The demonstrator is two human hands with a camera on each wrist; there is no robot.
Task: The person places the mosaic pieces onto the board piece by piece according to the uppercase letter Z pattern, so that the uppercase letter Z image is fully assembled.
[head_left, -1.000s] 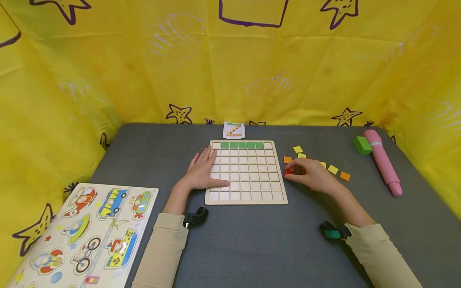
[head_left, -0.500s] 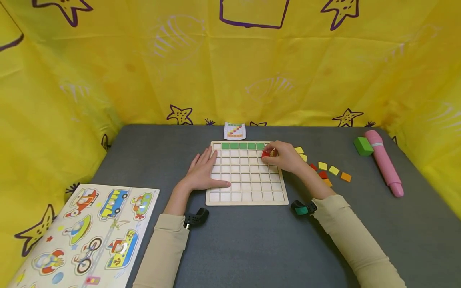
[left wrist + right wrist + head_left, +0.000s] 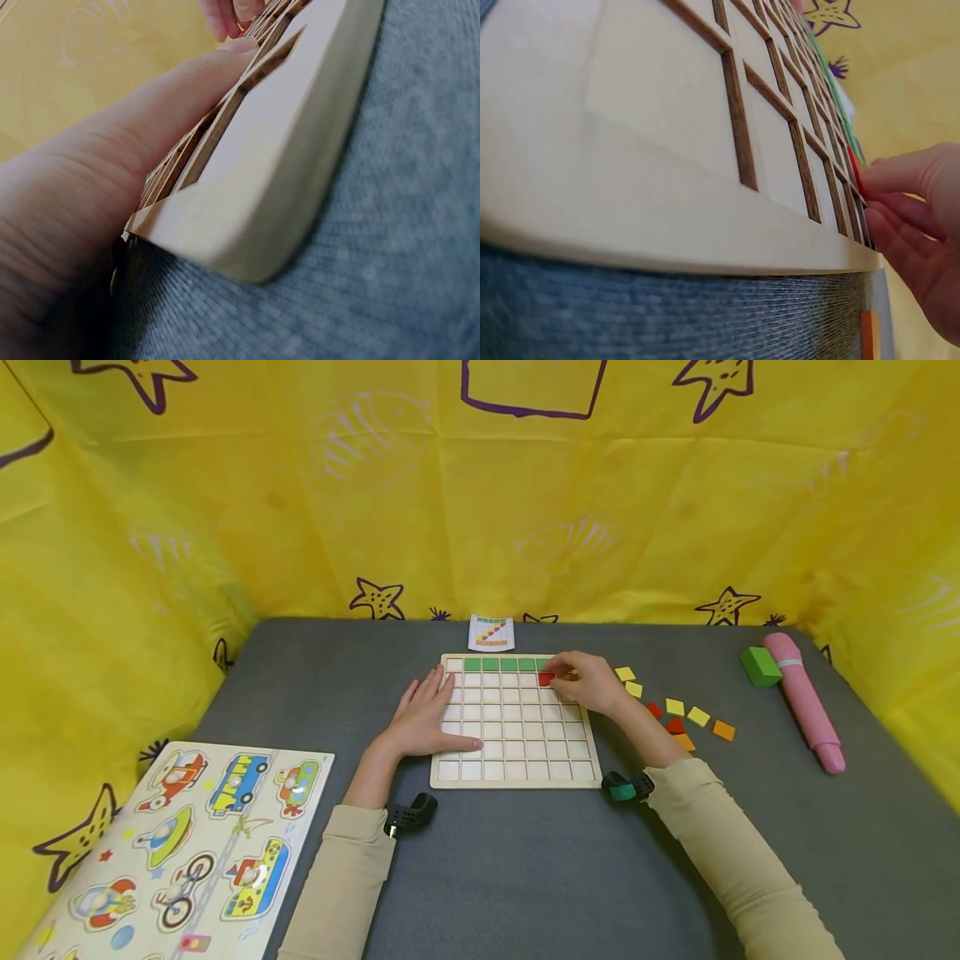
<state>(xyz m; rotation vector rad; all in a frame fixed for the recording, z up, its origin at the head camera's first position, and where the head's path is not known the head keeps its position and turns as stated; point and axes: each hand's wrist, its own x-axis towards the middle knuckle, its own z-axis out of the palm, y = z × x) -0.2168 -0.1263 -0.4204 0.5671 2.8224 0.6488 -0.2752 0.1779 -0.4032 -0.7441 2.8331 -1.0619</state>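
Observation:
A wooden grid board (image 3: pixel 517 783) lies flat on the grey table. Several green tiles (image 3: pixel 491 665) fill cells of its top row. My left hand (image 3: pixel 423 718) rests on the board's left side with fingers spread; its thumb (image 3: pixel 187 94) lies across the grid in the left wrist view. My right hand (image 3: pixel 588 681) is at the board's upper right, fingertips bent at a red tile (image 3: pixel 546 679) in the second row, under the rightmost green one. In the right wrist view the fingertips touch that red tile (image 3: pixel 856 171); its far side is hidden.
Loose yellow (image 3: pixel 675 707), red (image 3: pixel 676 726) and orange tiles (image 3: pixel 723 730) lie right of the board. A small pattern card (image 3: pixel 491 633) stands behind it. A green block (image 3: pixel 761 667) and pink microphone-shaped toy (image 3: pixel 806 702) lie far right; a picture puzzle (image 3: pixel 300 852) lies left.
My right hand has carried the red tile from the table beside the board up and left onto the second row, where it now lies flatter. My left hand has stayed in place.

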